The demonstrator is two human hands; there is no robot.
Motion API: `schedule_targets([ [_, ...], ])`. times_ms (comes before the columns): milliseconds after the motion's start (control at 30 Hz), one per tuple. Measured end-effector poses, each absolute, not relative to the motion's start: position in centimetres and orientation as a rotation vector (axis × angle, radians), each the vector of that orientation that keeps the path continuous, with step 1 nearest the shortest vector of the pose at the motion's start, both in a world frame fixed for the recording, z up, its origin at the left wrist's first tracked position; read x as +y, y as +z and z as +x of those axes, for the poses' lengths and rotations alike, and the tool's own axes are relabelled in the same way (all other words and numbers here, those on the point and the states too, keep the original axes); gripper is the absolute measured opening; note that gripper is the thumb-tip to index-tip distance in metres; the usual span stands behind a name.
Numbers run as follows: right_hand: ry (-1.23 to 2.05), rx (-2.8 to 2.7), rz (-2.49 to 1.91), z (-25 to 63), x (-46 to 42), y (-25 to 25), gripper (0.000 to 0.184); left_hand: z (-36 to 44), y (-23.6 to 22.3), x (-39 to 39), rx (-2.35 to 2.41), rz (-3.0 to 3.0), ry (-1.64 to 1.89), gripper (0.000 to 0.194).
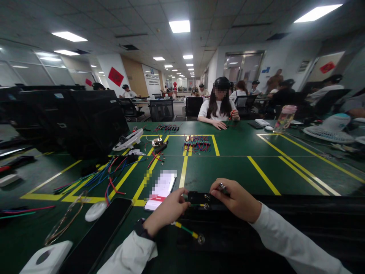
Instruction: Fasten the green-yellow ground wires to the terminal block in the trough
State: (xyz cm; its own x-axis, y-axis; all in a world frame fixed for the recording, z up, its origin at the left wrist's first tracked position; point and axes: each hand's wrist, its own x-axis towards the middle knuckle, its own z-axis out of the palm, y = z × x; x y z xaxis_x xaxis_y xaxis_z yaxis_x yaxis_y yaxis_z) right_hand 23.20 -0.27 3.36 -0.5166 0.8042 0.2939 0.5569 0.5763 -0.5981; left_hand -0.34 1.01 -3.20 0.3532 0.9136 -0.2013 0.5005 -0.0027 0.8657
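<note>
My left hand (170, 208) is closed, thumb and forefinger pinched at the left end of a small black block (195, 197). A short green-and-yellow wire (186, 230) seems to pass through its grip. One ring terminal (205, 206) of such a wire shows by the block, and another ring terminal (201, 239) lies lower, over a dark surface. My right hand (235, 198) is closed around a small shiny metal piece (222, 187), just right of the block. What kind of piece it is cannot be made out, as the fingers cover most of it.
A phone with a lit screen (163, 186) lies beyond my left hand, and a dark phone (99, 232) to its left. Loose coloured wires (105, 175), a white fan (129, 140) and a wired bundle (196, 143) lie on the green table. A person (219, 102) sits opposite.
</note>
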Motion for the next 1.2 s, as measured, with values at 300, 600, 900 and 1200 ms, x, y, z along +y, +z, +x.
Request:
schedule_targets([
  [300, 0.549, -2.321, -1.169, 22.91, -0.60, 3.48, 0.019, -0.23, -2.91, 0.94, 1.285, 1.635, 0.515, 0.033],
  [600, 0.538, -2.378, -1.186, 22.69, -0.64, 3.27, 0.016, -0.25, -2.70, 0.88, 1.297, 1.639, 0.512, 0.033],
  [900, 0.552, -2.385, -1.154, 22.75, -0.66, 3.41, 0.014, -0.18, -2.42, 0.78, 1.318, 1.651, 0.508, 0.034],
  [1200, 0.594, -2.356, -1.073, 23.02, -0.47, 3.45, 0.014, -0.23, -2.65, 0.87, 1.311, 1.654, 0.520, 0.034],
])
